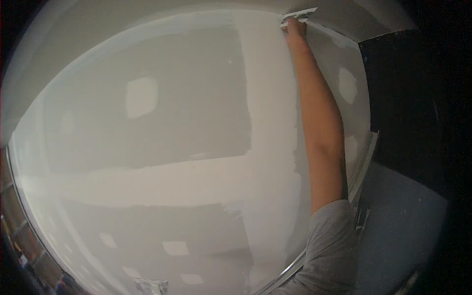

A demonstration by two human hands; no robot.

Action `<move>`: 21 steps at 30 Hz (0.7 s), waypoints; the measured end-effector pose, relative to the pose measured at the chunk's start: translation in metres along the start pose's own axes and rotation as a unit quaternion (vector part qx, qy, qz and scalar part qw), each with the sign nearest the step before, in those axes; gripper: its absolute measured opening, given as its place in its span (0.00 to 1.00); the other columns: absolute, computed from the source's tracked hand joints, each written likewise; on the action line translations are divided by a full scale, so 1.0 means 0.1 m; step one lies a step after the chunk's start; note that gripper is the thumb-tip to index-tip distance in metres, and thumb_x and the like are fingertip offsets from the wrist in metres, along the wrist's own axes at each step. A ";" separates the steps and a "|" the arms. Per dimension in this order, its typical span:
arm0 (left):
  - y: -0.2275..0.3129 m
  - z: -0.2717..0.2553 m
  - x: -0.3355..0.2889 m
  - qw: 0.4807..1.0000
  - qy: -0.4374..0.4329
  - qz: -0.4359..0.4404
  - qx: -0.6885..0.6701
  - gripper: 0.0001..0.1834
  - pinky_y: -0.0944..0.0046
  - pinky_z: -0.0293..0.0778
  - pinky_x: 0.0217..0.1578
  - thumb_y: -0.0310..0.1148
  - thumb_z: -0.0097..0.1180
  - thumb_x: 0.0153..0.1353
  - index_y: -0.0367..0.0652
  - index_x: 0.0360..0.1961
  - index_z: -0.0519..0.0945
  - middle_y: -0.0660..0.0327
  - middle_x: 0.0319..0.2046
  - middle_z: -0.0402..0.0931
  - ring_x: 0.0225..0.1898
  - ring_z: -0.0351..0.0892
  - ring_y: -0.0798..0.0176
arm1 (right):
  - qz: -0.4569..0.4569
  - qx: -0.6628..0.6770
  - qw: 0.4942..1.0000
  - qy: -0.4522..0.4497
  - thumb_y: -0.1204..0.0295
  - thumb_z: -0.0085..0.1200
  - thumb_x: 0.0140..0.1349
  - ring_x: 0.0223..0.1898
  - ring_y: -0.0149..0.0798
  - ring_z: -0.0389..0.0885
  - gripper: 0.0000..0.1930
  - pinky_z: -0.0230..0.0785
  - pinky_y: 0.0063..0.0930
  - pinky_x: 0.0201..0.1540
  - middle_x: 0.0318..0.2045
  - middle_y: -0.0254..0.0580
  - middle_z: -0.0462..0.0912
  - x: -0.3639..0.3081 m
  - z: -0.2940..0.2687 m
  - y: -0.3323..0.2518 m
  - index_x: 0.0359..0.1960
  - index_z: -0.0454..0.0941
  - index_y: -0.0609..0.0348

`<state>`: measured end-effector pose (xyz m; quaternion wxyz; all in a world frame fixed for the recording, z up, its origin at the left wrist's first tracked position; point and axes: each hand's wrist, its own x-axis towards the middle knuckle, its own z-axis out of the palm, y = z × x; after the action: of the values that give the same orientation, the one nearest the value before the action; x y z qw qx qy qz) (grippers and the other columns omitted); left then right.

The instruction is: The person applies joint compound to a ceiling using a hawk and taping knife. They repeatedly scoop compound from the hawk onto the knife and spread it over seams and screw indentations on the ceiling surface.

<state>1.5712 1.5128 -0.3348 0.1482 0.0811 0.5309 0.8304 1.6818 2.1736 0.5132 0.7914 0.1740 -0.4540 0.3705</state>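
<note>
My right arm in a grey sleeve stretches up along the wall's inside corner. At the top of it, my right hand (295, 30) is closed around a drywall taping knife (306, 14), whose pale, smeared blade lies where the wall meets the ceiling. The hand partly covers the knife's handle. Grey drywall (196, 98) with broad white bands and patches of joint compound (141, 97) fills the middle of the view. My left hand is not in view. At the lower edge, a metallic piece smeared with compound (151, 285) shows only in part.
Overhead runs a grey ceiling (339, 17). To the right are a narrow wall section with compound patches (347, 84), a dark opening and a bluish-grey panel (403, 221). A shiny metal edge (291, 271) lies beside my sleeve. Brownish blocks (19, 228) line the far left.
</note>
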 end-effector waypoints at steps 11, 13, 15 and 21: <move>0.01 -0.07 -0.15 0.988 0.004 0.155 0.014 0.30 0.63 0.73 0.47 0.38 0.49 0.70 0.48 0.70 0.58 0.54 0.65 0.64 0.54 0.76 0.61 | 0.076 -0.082 0.993 0.039 0.70 0.49 0.63 0.36 0.39 0.78 0.18 0.72 0.36 0.42 0.39 0.48 0.78 0.03 -0.04 -0.34 0.50 0.69 0.72; 0.28 0.03 -0.26 0.996 0.001 0.083 0.016 0.31 0.60 0.68 0.56 0.39 0.50 0.70 0.45 0.70 0.58 0.57 0.68 0.58 0.64 0.69 0.56 | 0.064 -0.112 0.991 0.047 0.69 0.48 0.60 0.33 0.41 0.80 0.19 0.72 0.39 0.40 0.37 0.50 0.80 0.13 -0.04 -0.30 0.48 0.72 0.72; 0.25 0.01 -0.33 0.996 0.016 0.090 0.009 0.31 0.58 0.67 0.57 0.40 0.50 0.70 0.46 0.70 0.57 0.57 0.68 0.59 0.63 0.70 0.56 | 0.078 -0.110 0.990 0.042 0.70 0.48 0.59 0.32 0.41 0.79 0.18 0.72 0.36 0.38 0.37 0.49 0.80 -0.06 0.14 -0.30 0.48 0.72 0.72; 0.31 -0.05 -0.50 0.993 -0.007 0.120 -0.004 0.32 0.55 0.65 0.58 0.42 0.50 0.69 0.48 0.71 0.56 0.57 0.68 0.59 0.62 0.70 0.55 | 0.076 -0.073 0.994 0.032 0.75 0.49 0.55 0.32 0.39 0.78 0.18 0.71 0.32 0.33 0.39 0.45 0.78 -0.09 0.48 -0.26 0.48 0.72 0.69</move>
<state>1.6116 1.4795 -0.3075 0.0519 0.1495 0.5133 0.8435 1.6701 2.1232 0.5320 0.7855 0.0692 -0.4663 0.4010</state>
